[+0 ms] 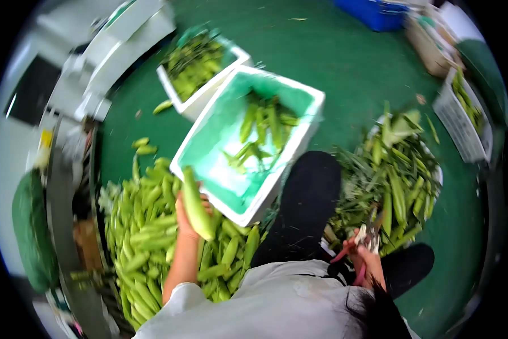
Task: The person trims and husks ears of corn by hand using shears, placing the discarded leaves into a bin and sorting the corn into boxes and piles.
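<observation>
My left hand (pixel 187 219) is wrapped round a pale green, tapered ear of corn (pixel 196 206), which looks to be in its husk. It is held upright over the near left corner of a white foam box (pixel 245 217) lined with green plastic. Several ears (pixel 268 121) lie inside that box at its far end. Low on the right, my right hand (pixel 367 263) grips red-handled pruning shears (pixel 369 237), their blades pointing up beside a heaped round basket (pixel 439 174) of corn and leafy trimmings. A large pile of ears (pixel 146 243) covers the floor at my left.
Behind the lined box stands a second foam box (pixel 240 59) of greens. A white crate (pixel 463 138) with more green produce is at the far right. At the top sits a blue bin (pixel 372 14). Shelving (pixel 67 226) and a green sack (pixel 33 231) border the left side.
</observation>
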